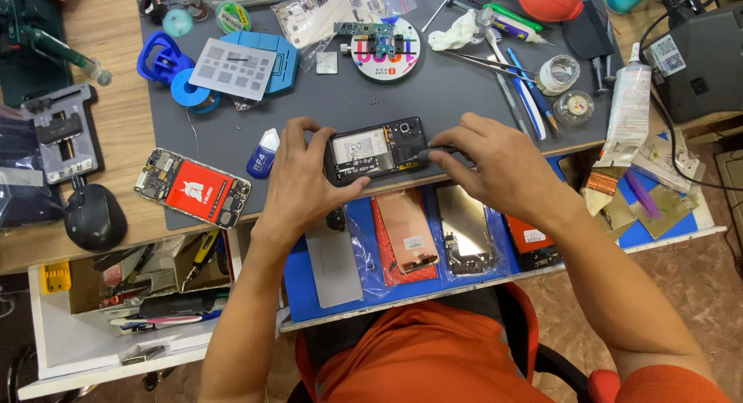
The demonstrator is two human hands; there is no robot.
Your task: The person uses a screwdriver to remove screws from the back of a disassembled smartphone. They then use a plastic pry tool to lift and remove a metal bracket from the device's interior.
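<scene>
Phone [378,150] between hands, left hand [298,178] gripping it, right hand [495,167] pinching screwdriver [433,150]

Single head view, steeply down, near workbench [116,132]

Black opened phone [377,150]; grey mat [433,93]; red-and-white battery on second phone [193,188]; possibly copper-toned screens [408,231]; orange shirt [426,356].

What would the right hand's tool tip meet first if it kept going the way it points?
The right hand points its dark tool leftward at the opened phone; it would probably meet the phone's inner board near the camera first.
</scene>
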